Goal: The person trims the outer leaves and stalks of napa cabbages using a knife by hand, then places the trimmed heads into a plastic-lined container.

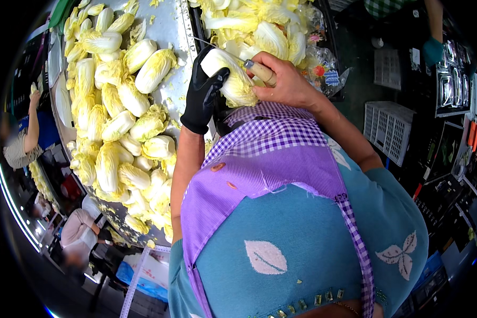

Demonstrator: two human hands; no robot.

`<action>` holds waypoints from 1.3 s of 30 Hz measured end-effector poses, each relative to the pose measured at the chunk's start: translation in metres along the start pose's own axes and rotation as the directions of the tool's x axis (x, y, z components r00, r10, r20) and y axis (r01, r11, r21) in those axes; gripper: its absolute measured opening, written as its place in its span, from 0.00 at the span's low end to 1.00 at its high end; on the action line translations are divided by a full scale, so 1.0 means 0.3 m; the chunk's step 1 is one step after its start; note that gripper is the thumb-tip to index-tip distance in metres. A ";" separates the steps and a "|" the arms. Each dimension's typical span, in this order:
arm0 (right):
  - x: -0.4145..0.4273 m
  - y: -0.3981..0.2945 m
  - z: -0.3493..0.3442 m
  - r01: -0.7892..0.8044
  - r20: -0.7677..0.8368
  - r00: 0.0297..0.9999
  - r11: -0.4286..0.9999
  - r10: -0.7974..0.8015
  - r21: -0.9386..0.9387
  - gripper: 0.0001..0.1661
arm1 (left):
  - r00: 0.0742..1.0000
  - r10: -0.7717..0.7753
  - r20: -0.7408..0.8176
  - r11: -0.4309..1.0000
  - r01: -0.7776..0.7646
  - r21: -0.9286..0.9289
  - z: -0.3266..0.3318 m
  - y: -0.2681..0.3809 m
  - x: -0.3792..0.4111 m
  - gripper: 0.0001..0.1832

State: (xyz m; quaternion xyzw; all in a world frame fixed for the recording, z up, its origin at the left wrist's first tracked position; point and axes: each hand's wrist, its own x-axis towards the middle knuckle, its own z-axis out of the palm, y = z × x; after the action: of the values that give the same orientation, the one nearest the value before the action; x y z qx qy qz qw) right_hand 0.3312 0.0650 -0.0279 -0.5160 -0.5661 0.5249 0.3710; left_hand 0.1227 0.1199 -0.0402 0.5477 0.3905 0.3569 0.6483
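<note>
My left hand (202, 93), in a black coated work glove, is wrapped around a napa cabbage (238, 85) in front of my apron. The cabbage's white base points up and to the left, its yellow leaf end toward me. In my bare right hand (288, 81) is the wooden handle of a knife (262, 72). Its thin blade reaches left across the far side of the cabbage, close to the base; whether it touches is hard to tell. A heap of napa cabbages (133, 99) covers the metal table (165, 20) at my left.
Beyond my hands, a lined black crate holds loose cabbage leaves (258, 31), with a printed clear plastic bag (322, 71) along its side. Grey plastic crates (387, 127) stand on the floor at right. Other people work at the left (79, 234) and far right (433, 35).
</note>
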 end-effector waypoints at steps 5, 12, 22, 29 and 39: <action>0.026 0.008 0.015 -0.001 -0.116 0.993 0.993 -0.013 -0.121 0.19 | 0.990 -0.097 0.107 0.995 0.095 0.029 0.013 0.013 -0.008 0.30; 0.040 0.021 0.027 0.098 -0.017 0.995 0.995 -0.098 0.011 0.22 | 0.999 -0.029 0.039 0.999 0.027 0.034 -0.015 0.003 -0.012 0.30; 0.124 -0.010 0.059 0.039 -0.041 0.998 0.997 -0.042 -0.069 0.20 | 0.995 0.095 0.031 0.984 -0.099 0.146 -0.047 0.025 -0.011 0.32; 0.197 0.031 -0.005 0.131 -0.217 0.952 0.929 -0.215 -0.347 0.16 | 0.991 -0.106 0.088 0.866 0.135 -0.482 -0.107 -0.004 -0.071 0.33; 0.131 -0.048 0.058 -0.202 0.110 0.977 0.950 0.180 0.238 0.18 | 0.993 -0.081 0.083 0.386 0.108 -0.916 -0.125 -0.050 -0.052 0.36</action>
State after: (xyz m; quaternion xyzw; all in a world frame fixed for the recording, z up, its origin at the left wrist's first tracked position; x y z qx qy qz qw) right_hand 0.3041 0.1007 -0.0217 -0.4946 -0.4592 0.6469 0.3550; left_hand 0.0825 0.1200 -0.0567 0.0808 0.1513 0.4688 0.8665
